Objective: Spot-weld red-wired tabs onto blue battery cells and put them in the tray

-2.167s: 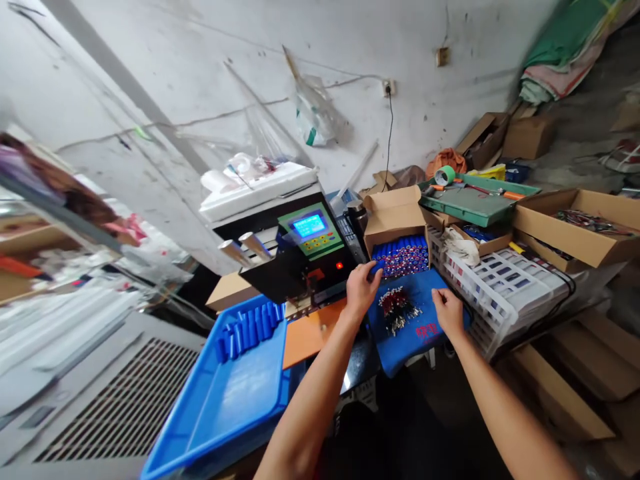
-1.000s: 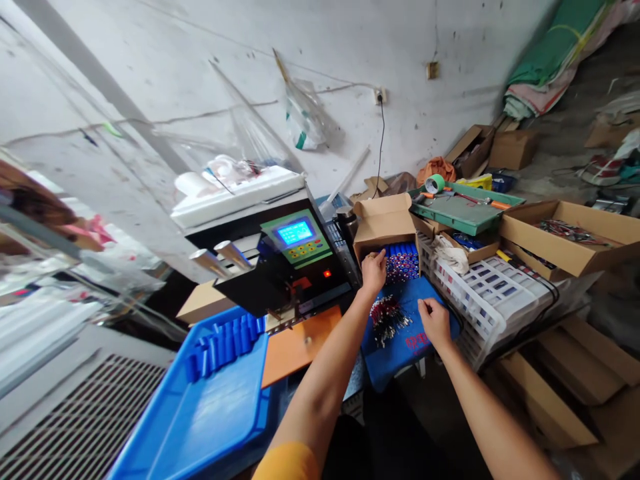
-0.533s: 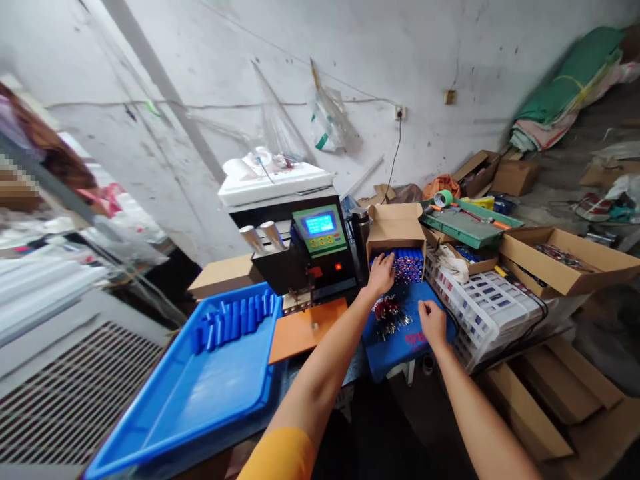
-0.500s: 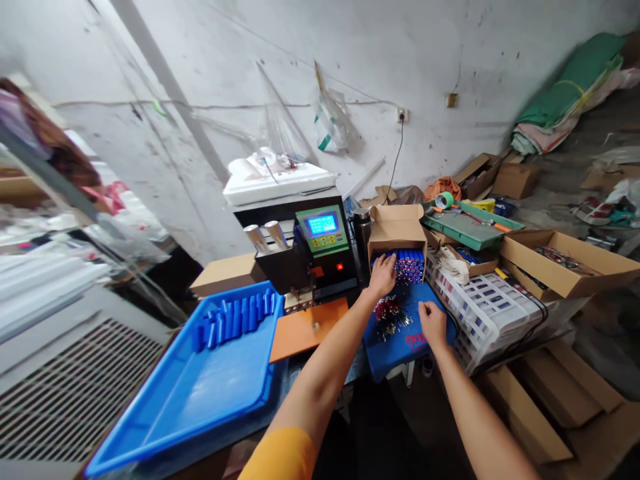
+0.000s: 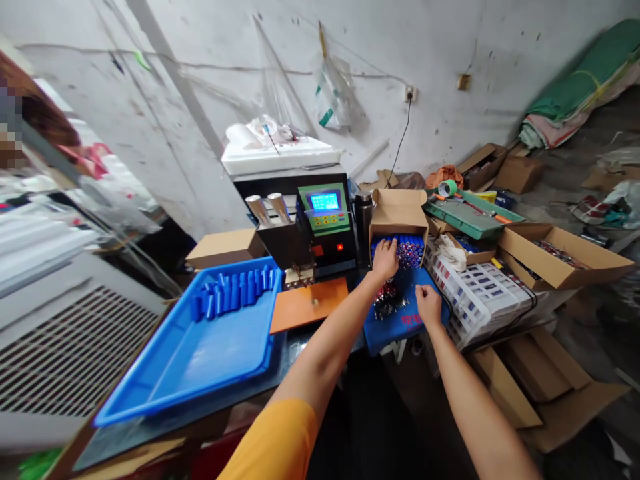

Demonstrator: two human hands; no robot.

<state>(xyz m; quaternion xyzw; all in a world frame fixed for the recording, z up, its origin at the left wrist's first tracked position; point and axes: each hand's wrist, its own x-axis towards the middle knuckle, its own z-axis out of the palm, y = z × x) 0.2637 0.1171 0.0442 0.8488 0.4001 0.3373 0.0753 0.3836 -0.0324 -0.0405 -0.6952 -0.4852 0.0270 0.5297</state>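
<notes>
My left hand [image 5: 386,259] reaches into the mouth of a small cardboard box [image 5: 399,217], fingers stretched over blue cylinders [image 5: 413,252] stacked inside with their ends facing me. Those cylinders look like wrapped battery cells. Below the box, a bunch of red and black wire leads [image 5: 391,300] with shiny tips lies on a blue cloth-covered stool [image 5: 373,337]. Over that stool's right side, my right hand [image 5: 429,305] is closed with thumb against curled fingers; whatever it may hold is hidden.
Left of me stands a blue tray [image 5: 200,373] with a row of blue cylinders. An orange board [image 5: 313,303] lies before a black machine with a lit display [image 5: 325,201]. On the right are a white plastic basket [image 5: 467,303], a green tool tray [image 5: 467,215] and an open carton [image 5: 575,263].
The view has tilted down a little, so the scene sits slightly differently. My left hand stays at the box and my right hand stays closed over the stool.
</notes>
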